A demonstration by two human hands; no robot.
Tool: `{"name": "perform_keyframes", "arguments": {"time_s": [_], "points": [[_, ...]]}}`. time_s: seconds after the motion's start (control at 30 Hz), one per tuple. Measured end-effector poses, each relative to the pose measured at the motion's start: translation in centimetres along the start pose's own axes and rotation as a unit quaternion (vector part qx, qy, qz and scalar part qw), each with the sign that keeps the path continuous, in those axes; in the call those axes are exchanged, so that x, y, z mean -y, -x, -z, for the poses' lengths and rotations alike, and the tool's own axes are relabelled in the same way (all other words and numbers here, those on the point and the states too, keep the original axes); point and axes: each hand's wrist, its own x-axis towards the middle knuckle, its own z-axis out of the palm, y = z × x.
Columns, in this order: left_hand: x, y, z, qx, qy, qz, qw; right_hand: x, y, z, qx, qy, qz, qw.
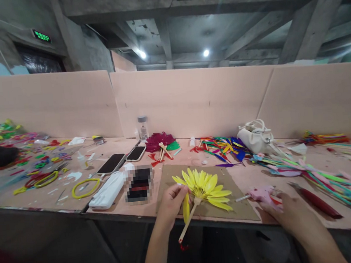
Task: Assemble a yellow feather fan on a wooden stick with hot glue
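A yellow feather fan with a pale wooden handle lies over a brown board, its handle end reaching past the table's front edge. At the fan's left side, my left hand is closed in a pinch on a yellow feather that hangs below the fingers. Whether this feather is joined to the fan, I cannot tell. To the right, my right hand is closed round a pink glue gun, with a whitish stick pointing left from it. Part of the gun is hidden behind the fingers.
Under the fan lies the brown board. Phones, a white power bank and scissors are left. A dark red fan and white bag stand behind. A red-handled knife lies right, near colourful strips.
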Motion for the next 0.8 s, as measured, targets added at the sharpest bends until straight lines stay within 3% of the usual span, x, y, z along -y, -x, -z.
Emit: {"name": "perform_keyframes", "arguments": {"time_s": [0.03,0.1,0.2,0.33,0.43,0.53,0.6,0.7,0.8], "points": [[0.1,0.0,-0.1,0.005,-0.004,0.002,1.000,-0.8,-0.2,-0.6,0.042,-0.010,0.008,0.999],[0.2,0.2,-0.2,0.017,-0.007,0.012,1.000,-1.5,-0.9,-1.0,0.068,-0.036,-0.002,0.997],[0.4,0.5,-0.2,0.036,-0.014,0.040,0.998,-1.3,-1.7,-0.3,0.034,-0.131,-0.020,0.991],[0.7,0.5,-0.1,0.061,-0.035,0.043,0.997,0.0,-1.7,1.5,-0.029,-0.268,-0.084,0.959],[0.7,0.4,-0.2,0.067,-0.032,0.027,0.997,2.9,-1.0,1.9,-0.051,-0.338,-0.119,0.932],[0.5,0.5,-0.3,0.064,-0.017,0.017,0.998,7.3,-0.1,1.6,-0.068,-0.522,-0.134,0.839],[0.3,0.6,-0.4,0.056,-0.007,0.016,0.998,10.3,0.6,1.5,-0.050,-0.588,-0.098,0.801],[0.1,0.7,-0.5,0.044,-0.016,0.008,0.999,13.5,1.5,1.1,-0.004,-0.620,-0.065,0.782],[0.1,0.7,-0.5,0.030,-0.033,-0.008,0.999,14.6,2.3,0.6,0.028,-0.602,-0.036,0.797]]}}
